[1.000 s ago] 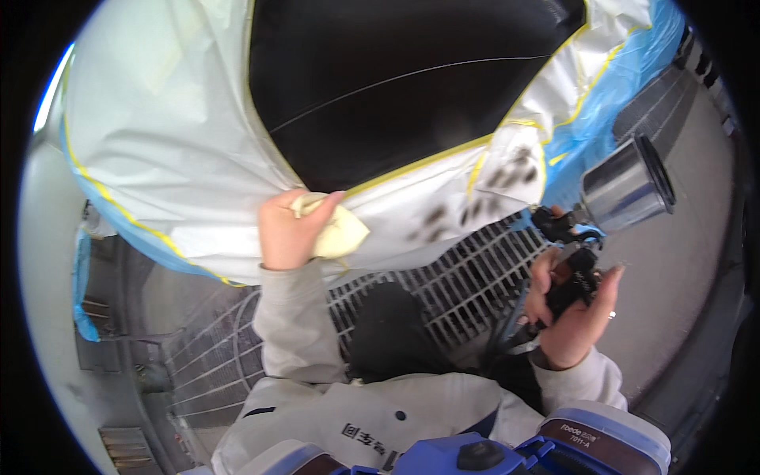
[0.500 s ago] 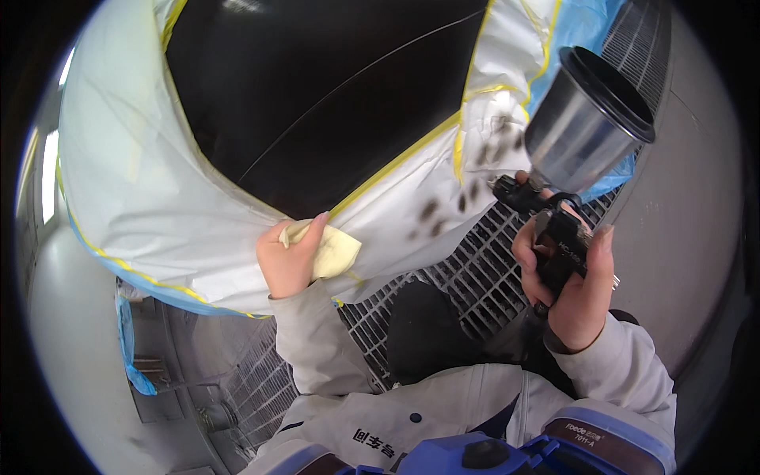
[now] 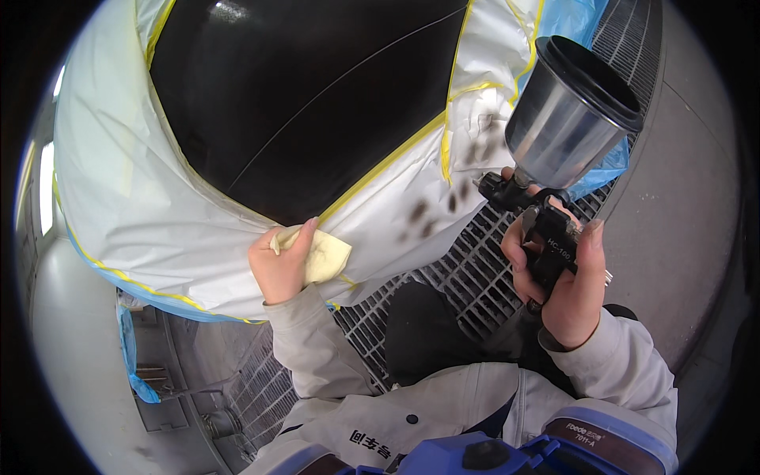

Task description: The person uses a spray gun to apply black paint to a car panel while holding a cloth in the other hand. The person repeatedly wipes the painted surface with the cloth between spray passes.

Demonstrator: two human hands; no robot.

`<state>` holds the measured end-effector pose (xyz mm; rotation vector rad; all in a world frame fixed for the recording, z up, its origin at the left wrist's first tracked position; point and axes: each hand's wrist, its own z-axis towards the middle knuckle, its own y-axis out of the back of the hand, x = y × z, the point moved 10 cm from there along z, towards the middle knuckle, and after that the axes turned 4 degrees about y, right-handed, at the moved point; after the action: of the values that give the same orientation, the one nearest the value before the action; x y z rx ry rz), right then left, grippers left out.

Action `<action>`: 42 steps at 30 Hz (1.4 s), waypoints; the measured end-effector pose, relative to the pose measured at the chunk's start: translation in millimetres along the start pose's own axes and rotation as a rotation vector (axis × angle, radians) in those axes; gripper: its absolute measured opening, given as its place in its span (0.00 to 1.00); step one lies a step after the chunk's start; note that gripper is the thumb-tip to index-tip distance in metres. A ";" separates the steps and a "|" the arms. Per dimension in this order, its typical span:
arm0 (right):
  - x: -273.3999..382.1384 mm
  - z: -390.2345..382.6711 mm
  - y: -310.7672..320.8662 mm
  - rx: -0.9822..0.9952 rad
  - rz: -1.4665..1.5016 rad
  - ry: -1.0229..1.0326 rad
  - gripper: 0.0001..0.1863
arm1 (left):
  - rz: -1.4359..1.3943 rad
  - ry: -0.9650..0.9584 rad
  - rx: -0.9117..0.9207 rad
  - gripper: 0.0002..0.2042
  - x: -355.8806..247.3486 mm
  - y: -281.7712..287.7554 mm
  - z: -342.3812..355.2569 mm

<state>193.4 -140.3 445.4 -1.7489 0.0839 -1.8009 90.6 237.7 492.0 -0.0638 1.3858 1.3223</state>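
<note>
Pinched in my left hand (image 3: 277, 265) is a folded pale yellow cloth (image 3: 328, 257), close to the lower corner of a glossy black panel (image 3: 309, 103). White masking sheet (image 3: 214, 237) edged with yellow tape (image 3: 392, 162) surrounds that panel. My right hand (image 3: 574, 297) is wrapped round the handle of a black spray gun (image 3: 546, 237), well to the right of the panel. On top of the gun sits a tilted silver metal cup (image 3: 562, 123) with a black rim. Dark paint spots (image 3: 419, 212) mark the sheet between my two hands.
A metal floor grating (image 3: 475, 277) runs beneath the masked piece, with grey floor (image 3: 673, 206) beyond it on the right. Blue plastic film (image 3: 606, 170) hangs behind the cup. My blue respirator (image 3: 475, 455) fills the lower edge.
The panel, both hands, the cloth and the spray gun all appear slightly further left in the view. Both grips look the same.
</note>
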 end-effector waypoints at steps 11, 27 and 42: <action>-0.9 0.9 -0.9 0.017 -0.010 -0.009 0.50 | -0.002 -0.028 0.002 0.13 -5.5 -0.1 -1.1; -0.2 1.1 -0.1 0.026 -0.016 -0.018 0.48 | -0.005 -0.019 0.004 0.13 -4.5 -0.6 -0.8; -2.6 1.2 -1.2 0.015 -0.001 -0.014 0.48 | -0.001 -0.022 0.004 0.13 -2.6 -0.5 0.2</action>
<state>193.9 -137.7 443.9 -1.7514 0.0638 -1.7854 92.0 236.0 493.6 -0.0475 1.3699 1.3153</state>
